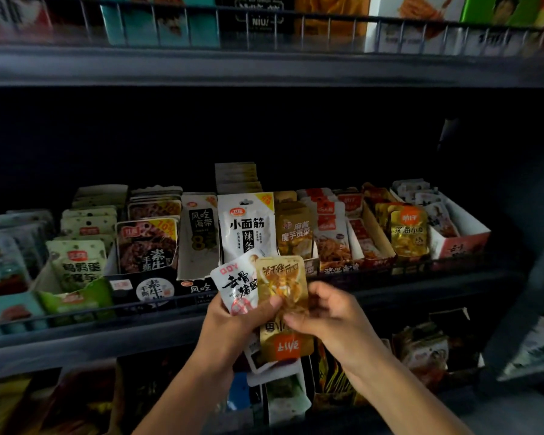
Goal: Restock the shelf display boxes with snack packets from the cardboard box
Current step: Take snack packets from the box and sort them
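Low in the centre of the frame, both hands meet in front of the middle shelf (264,328). The left hand (230,324) grips a small fan of snack packets: a white packet (237,282) with black characters and red lettering sticks up at its left, and a gold packet (281,282) stands just beside it, overlapping its right edge. The thumb of that hand presses across the lower part of the gold packet. Below the fingers another gold packet with an orange label (288,345) hangs down, its print upside down, with paler packet edges behind it.

The right hand (327,312) comes in from the lower right, its fingers curled, thumb and fingertips pinching the right edge of the gold packet near its middle.

Behind the hands, a row of display boxes lines the middle shelf across the frame, each filled with upright packets. Directly above the hands stands a white packet with large black characters (247,227); to its left a pale packet with a dark panel (201,230), then a black display box (148,287) holding dark red packets, and a green box (76,298) further left. To the right sit brownish packets (294,233), red and white ones (330,237), a gold packet with an orange badge (409,230), and a white and red box (462,237) at the far right.

The upper shelf rail (264,23) runs along the top of the frame, with blurred packaging behind it. More packets lie dimly on the lower shelf. The cardboard box is out of view.
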### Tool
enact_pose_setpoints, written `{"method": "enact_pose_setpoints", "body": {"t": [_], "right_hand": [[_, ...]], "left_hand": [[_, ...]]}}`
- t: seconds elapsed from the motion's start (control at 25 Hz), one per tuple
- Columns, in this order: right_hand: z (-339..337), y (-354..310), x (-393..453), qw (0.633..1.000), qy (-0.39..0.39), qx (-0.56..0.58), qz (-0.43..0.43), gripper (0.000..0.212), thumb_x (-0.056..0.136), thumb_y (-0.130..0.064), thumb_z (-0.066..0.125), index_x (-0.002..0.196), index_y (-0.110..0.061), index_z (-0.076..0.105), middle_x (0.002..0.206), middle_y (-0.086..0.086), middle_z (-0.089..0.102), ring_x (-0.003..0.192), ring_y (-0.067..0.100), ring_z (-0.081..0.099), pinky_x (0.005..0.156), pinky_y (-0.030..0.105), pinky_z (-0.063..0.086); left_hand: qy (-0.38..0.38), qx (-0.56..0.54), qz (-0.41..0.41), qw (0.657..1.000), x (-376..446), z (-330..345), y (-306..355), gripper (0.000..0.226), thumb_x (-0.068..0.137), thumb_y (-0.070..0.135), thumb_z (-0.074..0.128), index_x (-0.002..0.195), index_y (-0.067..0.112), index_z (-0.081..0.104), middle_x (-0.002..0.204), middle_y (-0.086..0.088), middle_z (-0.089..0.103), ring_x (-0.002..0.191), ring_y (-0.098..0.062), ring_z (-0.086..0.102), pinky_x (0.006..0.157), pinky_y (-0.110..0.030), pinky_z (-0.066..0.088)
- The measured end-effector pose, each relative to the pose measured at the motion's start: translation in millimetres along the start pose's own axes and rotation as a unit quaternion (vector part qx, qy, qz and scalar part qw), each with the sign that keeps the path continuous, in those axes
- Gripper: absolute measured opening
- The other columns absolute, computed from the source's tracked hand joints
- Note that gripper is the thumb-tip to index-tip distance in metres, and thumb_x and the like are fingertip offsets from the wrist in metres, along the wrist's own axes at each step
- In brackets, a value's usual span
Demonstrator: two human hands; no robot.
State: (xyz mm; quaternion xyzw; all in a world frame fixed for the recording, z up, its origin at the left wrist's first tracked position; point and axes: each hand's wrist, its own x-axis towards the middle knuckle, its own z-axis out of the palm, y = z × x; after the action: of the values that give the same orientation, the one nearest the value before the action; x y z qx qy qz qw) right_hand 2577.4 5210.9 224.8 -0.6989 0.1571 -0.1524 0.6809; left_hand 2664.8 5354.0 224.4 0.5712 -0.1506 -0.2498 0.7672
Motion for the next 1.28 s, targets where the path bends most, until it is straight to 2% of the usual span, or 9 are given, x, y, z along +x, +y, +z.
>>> {"method": "enact_pose_setpoints", "body": {"t": [0.16, 0.24, 0.4, 0.52, 0.68, 0.8, 0.92, 1.12, 1.28], "right_hand": [[3.7, 7.1, -0.6, 0.990, 0.062, 0.126, 0.024, 0.022, 0.086, -0.014, 0.071, 0.107, -0.014, 0.066, 0.099, 0.007, 0.076, 0.091, 0.021, 0.073, 0.083, 0.038, 0.057], [4.4, 6.6, -1.1, 0.989, 0.075, 0.124, 0.020, 0.025, 0.089, -0.025, 0.067, 0.112, -0.018, 0.061, 0.100, 0.006, 0.076, 0.090, 0.020, 0.073, 0.084, 0.039, 0.057], [-3.8, -2.6, -3.5, 0.997, -0.027, 0.068, 0.018, 0.036, 0.091, -0.008, 0.065, 0.120, -0.026, 0.054, 0.103, 0.002, 0.075, 0.093, 0.020, 0.073, 0.082, 0.038, 0.055], [-25.9, -5.4, 1.5, 0.995, 0.085, 0.056, 0.005, 0.027, 0.092, -0.002, 0.064, 0.115, -0.015, 0.057, 0.095, 0.008, 0.074, 0.069, 0.024, 0.071, 0.057, 0.034, 0.057], [-64.3, -8.4, 4.9, 0.982, 0.178, -0.044, -0.034, 0.030, 0.092, -0.011, 0.066, 0.118, -0.024, 0.056, 0.099, -0.001, 0.071, 0.064, 0.016, 0.070, 0.053, 0.028, 0.057], [-127.1, -28.7, 14.5, 0.897, 0.321, -0.273, -0.134, 0.021, 0.092, -0.019, 0.067, 0.110, -0.030, 0.064, 0.091, -0.007, 0.071, 0.057, 0.007, 0.064, 0.050, 0.027, 0.052], [-194.8, -65.8, 33.8, 0.837, 0.375, -0.352, -0.185, 0.018, 0.094, -0.017, 0.062, 0.099, -0.033, 0.069, 0.083, -0.003, 0.069, 0.069, 0.014, 0.067, 0.060, 0.030, 0.055], [-230.7, -76.1, 76.1, 0.728, 0.250, -0.599, -0.222, 0.019, 0.097, -0.011, 0.056, 0.104, -0.019, 0.071, 0.099, -0.003, 0.058, 0.085, 0.018, 0.061, 0.070, 0.035, 0.051], [-203.9, -68.5, 104.5, 0.714, 0.201, -0.631, -0.227, 0.017, 0.097, -0.013, 0.057, 0.105, -0.023, 0.068, 0.108, -0.003, 0.062, 0.092, 0.019, 0.063, 0.075, 0.035, 0.052]], "left_hand": [[-0.014, -0.027, -0.030, 0.999, -5.1, -4.0, 1.7, 0.052, 0.066, 0.015, 0.076, 0.116, 0.011, 0.061, 0.101, -0.013, 0.076, 0.087, -0.031, 0.074, 0.065, -0.038, 0.057], [-0.016, -0.007, -0.031, 0.999, -6.6, -1.9, 1.1, 0.052, 0.066, 0.012, 0.077, 0.115, 0.012, 0.060, 0.098, -0.011, 0.077, 0.085, -0.031, 0.075, 0.065, -0.038, 0.058], [0.004, 0.007, -0.016, 1.000, -5.3, 4.0, -0.4, 0.053, 0.065, 0.011, 0.080, 0.115, 0.012, 0.061, 0.097, -0.010, 0.077, 0.085, -0.032, 0.074, 0.073, -0.043, 0.058], [0.036, -0.027, -0.019, 0.999, 3.4, 6.8, -1.3, 0.057, 0.059, 0.012, 0.079, 0.113, 0.012, 0.064, 0.096, -0.010, 0.077, 0.083, -0.032, 0.075, 0.068, -0.040, 0.058], [0.038, -0.047, -0.030, 0.998, 14.4, 15.2, -6.3, 0.061, 0.056, 0.014, 0.079, 0.115, 0.013, 0.064, 0.099, -0.013, 0.076, 0.085, -0.034, 0.074, 0.069, -0.042, 0.057], [0.029, -0.043, -0.028, 0.998, 24.4, 22.6, -8.6, 0.060, 0.057, 0.015, 0.079, 0.115, 0.018, 0.065, 0.101, -0.013, 0.076, 0.088, -0.036, 0.073, 0.075, -0.047, 0.057], [0.025, -0.047, -0.023, 0.998, 33.0, 31.8, -12.1, 0.057, 0.063, 0.012, 0.080, 0.118, 0.019, 0.064, 0.099, -0.011, 0.077, 0.087, -0.034, 0.074, 0.075, -0.047, 0.058], [0.020, -0.043, -0.028, 0.998, 41.7, 51.8, -22.3, 0.048, 0.074, 0.008, 0.079, 0.117, 0.022, 0.063, 0.098, -0.008, 0.077, 0.085, -0.033, 0.074, 0.070, -0.047, 0.059], [0.006, -0.031, -0.023, 0.999, 43.0, 54.1, -24.1, 0.053, 0.071, 0.010, 0.080, 0.119, 0.020, 0.062, 0.100, -0.009, 0.077, 0.086, -0.032, 0.075, 0.069, -0.046, 0.060]]}}
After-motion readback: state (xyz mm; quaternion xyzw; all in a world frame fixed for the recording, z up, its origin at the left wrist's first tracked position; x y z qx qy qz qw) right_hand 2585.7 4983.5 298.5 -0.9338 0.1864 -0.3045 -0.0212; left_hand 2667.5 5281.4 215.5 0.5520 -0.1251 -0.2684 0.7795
